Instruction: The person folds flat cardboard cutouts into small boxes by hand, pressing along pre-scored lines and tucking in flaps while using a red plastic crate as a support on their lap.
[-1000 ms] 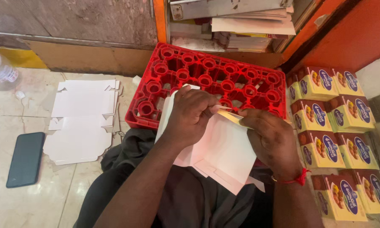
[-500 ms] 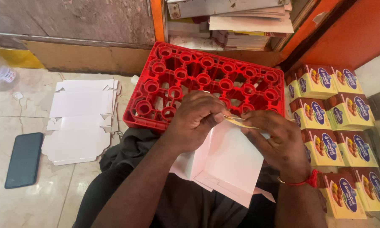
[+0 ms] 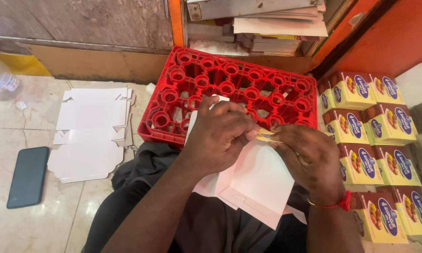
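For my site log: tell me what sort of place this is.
Probably a small packing corner of a shop or workshop, worked from the floor. Both hands, left hand and right hand, fold a white carton blank; more flat blanks lie nearby, finished yellow boxes are stacked alongside.

Along the right edge of the frame, assembled yellow cartons (image 3: 356, 124) with brown tops and blue oval labels stand packed in rows, running from upper right to lower right. At centre, a white unfolded carton blank (image 3: 258, 180) lies between the hands. At left, a stack of flat white blanks (image 3: 91, 131) rests on the floor. A dark phone (image 3: 28, 176), screen blank, lies at lower left.
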